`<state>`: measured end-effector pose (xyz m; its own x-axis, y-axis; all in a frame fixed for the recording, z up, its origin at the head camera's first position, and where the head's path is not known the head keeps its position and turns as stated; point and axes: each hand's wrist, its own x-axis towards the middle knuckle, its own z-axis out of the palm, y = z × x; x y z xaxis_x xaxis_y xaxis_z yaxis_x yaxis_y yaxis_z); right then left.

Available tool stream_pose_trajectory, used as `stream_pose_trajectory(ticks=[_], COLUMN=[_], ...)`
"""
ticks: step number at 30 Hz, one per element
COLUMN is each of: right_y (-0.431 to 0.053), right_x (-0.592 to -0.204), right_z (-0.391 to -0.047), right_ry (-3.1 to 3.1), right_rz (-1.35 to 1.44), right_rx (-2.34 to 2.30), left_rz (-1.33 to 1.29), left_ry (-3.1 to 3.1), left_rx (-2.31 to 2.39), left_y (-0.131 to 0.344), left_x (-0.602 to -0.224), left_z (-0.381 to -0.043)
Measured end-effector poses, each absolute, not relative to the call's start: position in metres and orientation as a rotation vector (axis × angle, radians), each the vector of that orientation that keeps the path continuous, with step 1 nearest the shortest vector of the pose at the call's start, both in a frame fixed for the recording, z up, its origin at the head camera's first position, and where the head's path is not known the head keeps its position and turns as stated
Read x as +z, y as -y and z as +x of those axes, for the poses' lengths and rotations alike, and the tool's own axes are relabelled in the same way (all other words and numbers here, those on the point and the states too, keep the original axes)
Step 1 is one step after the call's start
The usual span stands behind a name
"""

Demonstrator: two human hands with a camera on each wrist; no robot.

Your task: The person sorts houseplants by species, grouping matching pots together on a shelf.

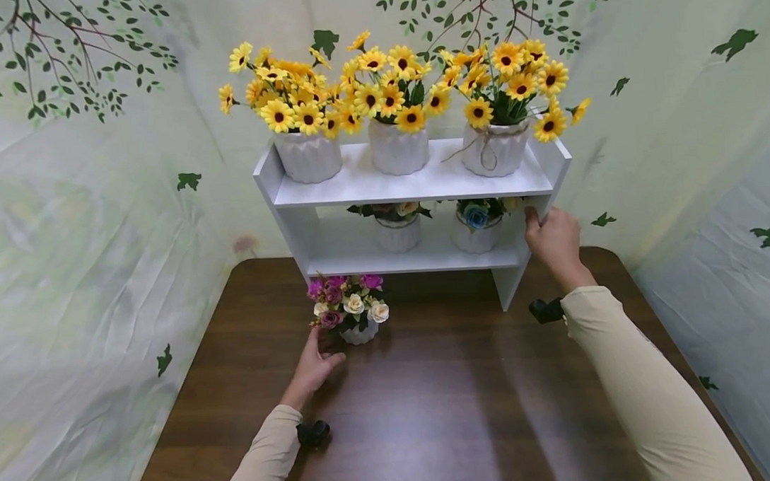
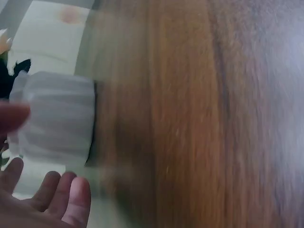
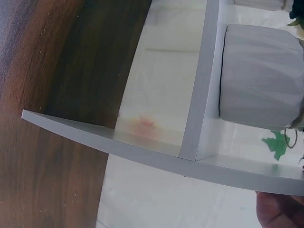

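A small white pot [image 1: 360,332] of purple and cream artificial roses [image 1: 354,303] stands on the table in front of the shelf's left end. My left hand [image 1: 314,369] is at its near left side, thumb and fingers spread; in the left wrist view the thumb crosses before the white pot [image 2: 57,118] and the fingers lie beside it. Whether they touch it I cannot tell. My right hand [image 1: 556,245] grips the right side panel of the white two-tier shelf [image 1: 417,262]. In the right wrist view, fingers [image 3: 275,209] show at the panel's outer face, partly cut off.
Three white pots [image 1: 399,149] of yellow daisy-like flowers line the top tier. On the lower tier stand a pot with pale flowers [image 1: 398,234] and a pot with a blue rose [image 1: 477,235]. The brown wooden table [image 1: 429,409] meets a leaf-printed backdrop [image 1: 104,229].
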<state>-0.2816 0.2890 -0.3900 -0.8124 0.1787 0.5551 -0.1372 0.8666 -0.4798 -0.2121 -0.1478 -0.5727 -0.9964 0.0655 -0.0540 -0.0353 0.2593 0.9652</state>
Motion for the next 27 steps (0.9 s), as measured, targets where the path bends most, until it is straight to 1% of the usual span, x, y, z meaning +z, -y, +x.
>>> stream_pose_trajectory(ticks=[3, 9, 15, 20, 27], right_y=[-0.288, -0.288, -0.289, -0.289, -0.291], right_x=[-0.391, -0.393, -0.394, -0.394, -0.394], right_z=[-0.282, -0.281, -0.282, -0.283, -0.282], right_ry=[2.426, 2.427, 2.424, 2.427, 2.421], right_rz=[-0.040, -0.042, -0.040, -0.035, -0.035], right_rx=[0.699, 0.706, 0.699, 0.697, 0.688], left_rz=[0.087, 0.014, 0.002, 0.002, -0.037], left_ry=[-2.442, -2.608, -2.759, -2.879, -2.909], left_rx=[1.846, 1.709, 1.720, 1.705, 1.640], left_y=[0.139, 0.119, 0.103, 0.097, 0.093], left_x=[-0.578, -0.576, -0.581, -0.586, -0.585], left_z=[-0.214, -0.222, -0.238, -0.245, -0.246])
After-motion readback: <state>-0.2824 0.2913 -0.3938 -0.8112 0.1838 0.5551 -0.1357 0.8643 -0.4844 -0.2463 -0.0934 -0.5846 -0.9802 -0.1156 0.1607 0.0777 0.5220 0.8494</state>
